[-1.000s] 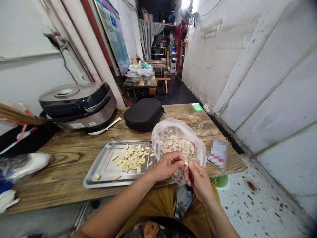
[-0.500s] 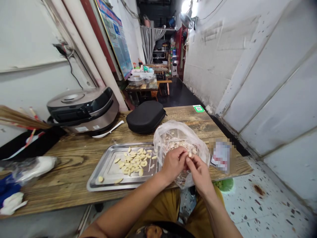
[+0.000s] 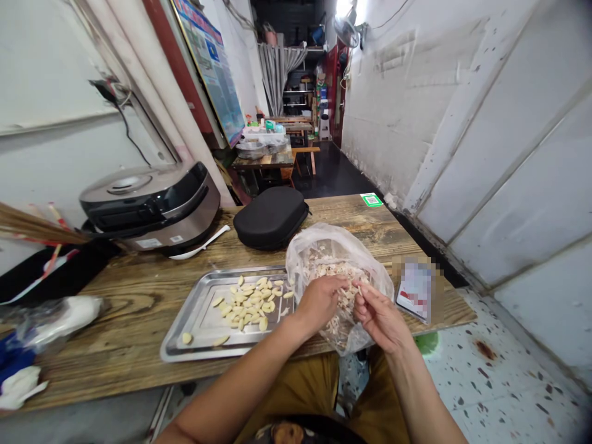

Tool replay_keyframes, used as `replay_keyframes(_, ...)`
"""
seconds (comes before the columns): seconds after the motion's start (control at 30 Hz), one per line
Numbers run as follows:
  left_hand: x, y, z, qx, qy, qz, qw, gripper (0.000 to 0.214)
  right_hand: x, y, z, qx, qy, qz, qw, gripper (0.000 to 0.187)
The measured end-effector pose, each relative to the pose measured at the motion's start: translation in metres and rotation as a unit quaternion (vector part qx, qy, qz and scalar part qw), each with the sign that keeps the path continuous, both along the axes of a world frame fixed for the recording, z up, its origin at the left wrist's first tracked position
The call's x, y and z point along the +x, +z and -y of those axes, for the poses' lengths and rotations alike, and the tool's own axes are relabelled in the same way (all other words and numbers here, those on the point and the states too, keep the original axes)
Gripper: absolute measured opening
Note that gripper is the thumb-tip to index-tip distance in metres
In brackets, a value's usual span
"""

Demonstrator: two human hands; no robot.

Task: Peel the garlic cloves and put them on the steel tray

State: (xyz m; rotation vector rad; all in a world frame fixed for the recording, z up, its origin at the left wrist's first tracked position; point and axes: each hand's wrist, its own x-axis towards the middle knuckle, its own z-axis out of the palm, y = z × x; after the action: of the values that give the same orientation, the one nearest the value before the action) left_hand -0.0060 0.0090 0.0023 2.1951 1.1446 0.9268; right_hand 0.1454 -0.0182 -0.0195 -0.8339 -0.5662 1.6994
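My two hands meet over the mouth of a clear plastic bag [image 3: 324, 243] holding papery garlic skins, at the near edge of a wooden table [image 3: 129, 296]. My left hand [image 3: 320, 302] is curled, its fingertips pinched together inside the bag opening. My right hand [image 3: 382, 317] sits just to its right, fingers bent toward the left fingertips. What the fingers pinch is too small to make out. Left of the bag lies a steel tray [image 3: 185, 336] with several peeled garlic cloves [image 3: 250, 299] heaped in its middle.
A black zip case [image 3: 271, 216] and a rice cooker [image 3: 148, 206] with a white spoon [image 3: 203, 243] stand behind the tray. A phone [image 3: 415, 290] lies right of the bag. Wrapped items [image 3: 50, 317] are at the far left. A white wall runs along the right.
My hands have lifted from the table's near edge up to the bag's mouth. The pale clove seen between my fingertips earlier no longer shows.
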Motion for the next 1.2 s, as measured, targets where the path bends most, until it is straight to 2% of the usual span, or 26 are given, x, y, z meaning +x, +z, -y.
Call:
replay_keyframes(0.1, -0.001, -0.002, 0.000, 0.014, 0.003, -0.071, 0.997, 0.043, -0.002, -0.001, 0.003, -0.009, -0.020, 0.022, 1.000, 0.036)
replay_keyframes(0.17, 0.000, -0.001, 0.002, 0.038, 0.039, -0.074, 0.996, 0.034, -0.004, -0.002, 0.005, 0.003, -0.036, 0.037, 0.999, 0.032)
replay_keyframes(0.23, 0.002, 0.000, 0.006, 0.040, 0.058, -0.053, 0.996, 0.024, -0.006, -0.002, 0.005, 0.017, -0.051, 0.049, 0.997, 0.030)
replay_keyframes(0.33, 0.005, -0.001, 0.009, 0.002, 0.058, -0.011, 0.998, 0.021, -0.008, -0.003, 0.005, 0.036, -0.067, 0.059, 0.995, 0.029)
replay_keyframes(0.47, 0.011, -0.009, 0.011, -0.052, 0.066, 0.075, 0.994, 0.014, -0.011, -0.004, 0.006, 0.055, -0.077, 0.079, 0.992, 0.027)
replay_keyframes(0.6, 0.013, -0.013, 0.013, -0.031, 0.081, 0.150, 0.985, 0.014, -0.012, -0.004, 0.009, 0.066, -0.091, 0.134, 0.985, 0.028)
replay_keyframes(0.73, 0.008, -0.002, 0.015, 0.051, 0.012, 0.073, 0.996, 0.022, -0.008, -0.004, 0.010, 0.088, -0.095, 0.208, 0.970, 0.027)
replay_keyframes(0.83, 0.006, 0.007, 0.015, 0.093, -0.001, 0.005, 0.996, 0.026, -0.006, -0.002, 0.011, 0.095, -0.090, 0.221, 0.966, 0.027)
replay_keyframes(1.0, 0.004, 0.013, 0.014, 0.095, -0.026, -0.039, 0.994, 0.025, -0.007, 0.001, 0.014, 0.080, -0.076, 0.198, 0.974, 0.026)
replay_keyframes(1.2, 0.002, 0.011, 0.013, 0.095, -0.031, -0.040, 0.994, 0.022, -0.006, 0.002, 0.015, 0.075, -0.069, 0.196, 0.975, 0.027)
